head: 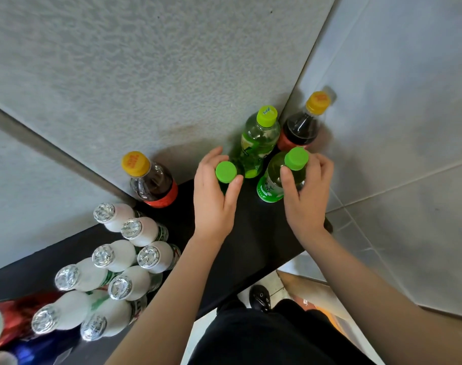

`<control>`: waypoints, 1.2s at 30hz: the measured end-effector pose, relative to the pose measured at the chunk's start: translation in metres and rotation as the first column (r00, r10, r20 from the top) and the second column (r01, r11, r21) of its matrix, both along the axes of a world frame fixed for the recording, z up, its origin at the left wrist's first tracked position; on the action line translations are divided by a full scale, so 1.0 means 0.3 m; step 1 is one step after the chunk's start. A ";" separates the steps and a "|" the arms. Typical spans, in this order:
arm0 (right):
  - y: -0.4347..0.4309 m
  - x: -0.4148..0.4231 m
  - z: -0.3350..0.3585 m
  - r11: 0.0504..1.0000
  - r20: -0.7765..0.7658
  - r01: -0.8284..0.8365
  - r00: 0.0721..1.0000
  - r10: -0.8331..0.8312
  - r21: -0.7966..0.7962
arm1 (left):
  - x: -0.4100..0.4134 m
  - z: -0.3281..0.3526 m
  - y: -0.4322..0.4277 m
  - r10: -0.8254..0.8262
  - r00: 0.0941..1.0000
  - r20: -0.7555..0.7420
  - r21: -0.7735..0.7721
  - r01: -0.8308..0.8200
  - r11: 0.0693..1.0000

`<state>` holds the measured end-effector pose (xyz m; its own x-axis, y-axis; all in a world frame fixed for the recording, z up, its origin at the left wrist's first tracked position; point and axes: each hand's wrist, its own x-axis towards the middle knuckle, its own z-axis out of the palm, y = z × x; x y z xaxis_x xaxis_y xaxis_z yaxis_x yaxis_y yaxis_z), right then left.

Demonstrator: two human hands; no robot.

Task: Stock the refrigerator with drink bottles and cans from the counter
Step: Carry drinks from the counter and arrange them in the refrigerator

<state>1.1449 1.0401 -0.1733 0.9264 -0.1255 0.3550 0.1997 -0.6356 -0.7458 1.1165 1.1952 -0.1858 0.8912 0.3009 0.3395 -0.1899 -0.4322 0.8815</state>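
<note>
Well, black counter w/ grey walls.

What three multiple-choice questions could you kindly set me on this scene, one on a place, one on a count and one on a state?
1. Where does the unheld green-capped bottle stand?
A. Among the white bottles
B. By the wall, beyond both hands
C. On the floor

2. How many bottles have yellow caps?
A. One
B. Two
C. Four

3. What is the right hand doing?
A. Lying flat on the counter
B. Holding a can
C. Gripping a green bottle

Answers:
1 B: it stands close to the wall, farther from the person than either hand.
2 B: one yellow cap is left of the left hand, and the other yellow cap is at the back right.
3 C: its fingers curl round the bottle's neck just under the cap.
</note>
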 end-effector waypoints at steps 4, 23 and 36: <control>-0.001 0.012 0.006 0.997 0.047 -0.070 0.997 0.069 0.029 | -0.009 0.013 -0.001 0.075 0.997 -0.035 -0.049 -0.076 0.996; -0.076 -0.209 0.133 0.860 -0.039 -0.316 0.932 0.361 0.400 | -0.471 0.154 -0.093 0.373 0.900 -0.226 -0.382 -0.434 0.816; -0.086 -0.493 0.118 0.498 -0.072 -0.741 0.526 0.847 0.451 | -1.005 0.148 -0.382 0.764 0.558 -0.323 -0.412 -0.810 0.418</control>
<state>0.9970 1.0145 -0.1378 0.7287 0.6573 0.1924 0.2642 -0.0106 -0.9644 0.8151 1.0808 -0.1414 0.1930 0.9735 -0.1228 0.0858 0.1080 0.9904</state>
